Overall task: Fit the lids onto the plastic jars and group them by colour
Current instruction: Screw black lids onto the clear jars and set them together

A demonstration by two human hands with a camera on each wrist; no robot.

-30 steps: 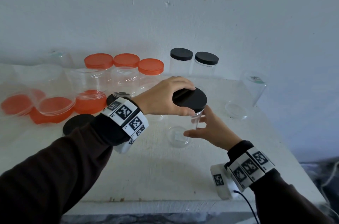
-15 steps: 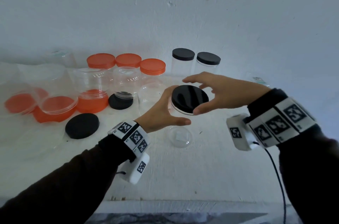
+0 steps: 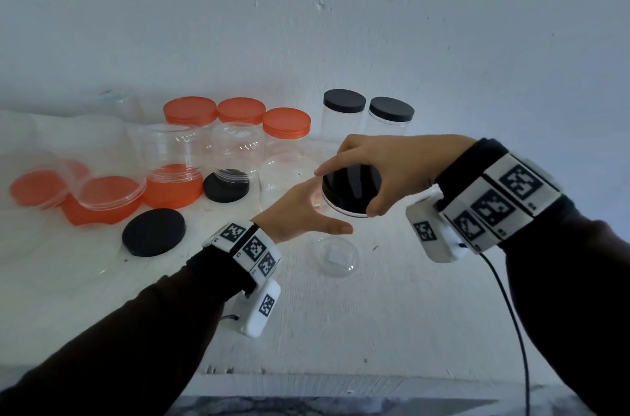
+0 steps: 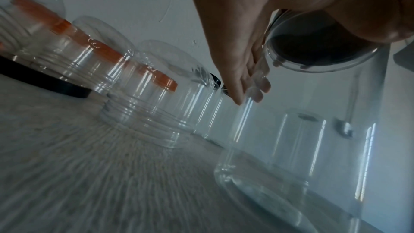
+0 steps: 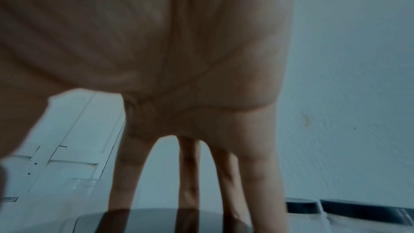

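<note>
A clear plastic jar stands upright on the white table, near the middle. My left hand holds its upper wall from the left, thumb in front and fingers behind. In the left wrist view the fingers lie along the jar. A black lid sits on the jar's mouth. From above, my right hand grips that lid, thumb and fingertips curled round its rim. The right wrist view shows fingers reaching down onto the lid.
Three orange-lidded jars and two black-lidded jars stand along the back wall. At the left are upturned clear jars on orange lids and on a black lid. A loose black lid lies in front. A cable hangs from my right wrist.
The hands have swapped places. My left hand left the lid's top and took the jar's side. My right hand left the jar, rose over it and closed on the lid.
</note>
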